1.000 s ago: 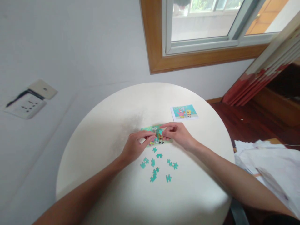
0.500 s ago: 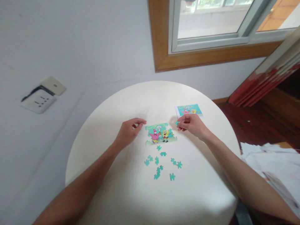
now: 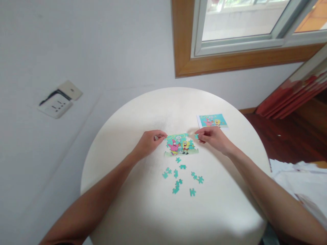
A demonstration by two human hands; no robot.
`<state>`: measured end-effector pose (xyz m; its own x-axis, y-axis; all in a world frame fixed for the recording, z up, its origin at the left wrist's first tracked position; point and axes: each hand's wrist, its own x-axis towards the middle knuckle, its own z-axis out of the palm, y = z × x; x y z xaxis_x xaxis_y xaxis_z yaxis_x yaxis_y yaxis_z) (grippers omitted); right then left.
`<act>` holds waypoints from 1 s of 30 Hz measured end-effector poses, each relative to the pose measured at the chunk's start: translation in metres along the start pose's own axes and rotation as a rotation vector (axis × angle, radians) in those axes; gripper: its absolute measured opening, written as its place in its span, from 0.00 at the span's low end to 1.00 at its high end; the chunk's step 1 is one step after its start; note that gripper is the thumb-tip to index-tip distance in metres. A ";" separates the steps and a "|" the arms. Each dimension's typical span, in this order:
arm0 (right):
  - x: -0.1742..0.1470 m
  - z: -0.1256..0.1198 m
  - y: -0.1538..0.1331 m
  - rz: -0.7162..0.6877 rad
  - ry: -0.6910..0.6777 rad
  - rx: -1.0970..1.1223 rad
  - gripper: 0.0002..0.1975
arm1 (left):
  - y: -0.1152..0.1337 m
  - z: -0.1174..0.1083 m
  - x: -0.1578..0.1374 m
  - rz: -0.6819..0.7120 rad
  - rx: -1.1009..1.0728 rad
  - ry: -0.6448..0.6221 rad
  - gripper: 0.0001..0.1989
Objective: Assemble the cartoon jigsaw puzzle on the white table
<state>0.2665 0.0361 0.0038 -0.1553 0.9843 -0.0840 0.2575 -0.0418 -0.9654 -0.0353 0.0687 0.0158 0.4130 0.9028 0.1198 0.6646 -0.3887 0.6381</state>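
A partly assembled jigsaw puzzle (image 3: 178, 147) with pink and yellow cartoon figures lies flat on the white round table (image 3: 120, 136). My left hand (image 3: 151, 143) is closed in a pinch at its upper left corner, thumb and forefinger on the edge there. Just off the puzzle's upper right side, my right hand (image 3: 213, 137) pinches a small teal puzzle piece (image 3: 196, 136). Several loose teal pieces (image 3: 183, 167) are scattered below the puzzle, some touching one another. Behind my right hand lies a picture card (image 3: 213, 120) with the same cartoon scene, its lower edge partly covered.
A wall with a socket (image 3: 56, 105) stands left of the table, and a wood-framed window (image 3: 184, 41) is beyond it. White papers (image 3: 301, 183) are piled low on the right. A red and cream curtain (image 3: 288, 95) hangs at the far right.
The whole view has shifted, so everything sits farther right. My right hand, with its piece, has come slightly lower and closer to the puzzle. My left hand stays at the corner.
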 end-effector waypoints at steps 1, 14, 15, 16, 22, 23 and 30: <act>0.000 0.001 0.000 -0.027 -0.007 -0.020 0.12 | 0.000 0.000 0.000 -0.001 -0.001 0.000 0.10; 0.000 0.019 0.004 0.001 -0.104 0.107 0.09 | 0.010 0.004 -0.003 0.003 -0.040 -0.024 0.10; 0.000 0.019 0.003 0.014 -0.094 0.106 0.08 | 0.011 0.004 -0.003 0.000 -0.040 -0.026 0.10; 0.001 0.018 0.002 0.024 -0.085 0.103 0.07 | 0.011 0.004 -0.003 -0.004 -0.040 -0.025 0.10; 0.001 0.010 -0.002 0.027 0.014 0.079 0.12 | 0.005 0.003 -0.002 -0.028 -0.021 -0.032 0.11; 0.001 0.009 -0.002 0.027 0.031 0.072 0.14 | 0.004 0.003 -0.002 -0.029 -0.018 -0.033 0.12; 0.002 0.002 -0.005 0.060 0.089 0.016 0.12 | 0.005 0.004 -0.002 -0.028 0.000 -0.056 0.12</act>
<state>0.2628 0.0374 0.0080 -0.0551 0.9912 -0.1200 0.2480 -0.1028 -0.9633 -0.0305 0.0647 0.0155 0.4283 0.9017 0.0595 0.6765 -0.3636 0.6404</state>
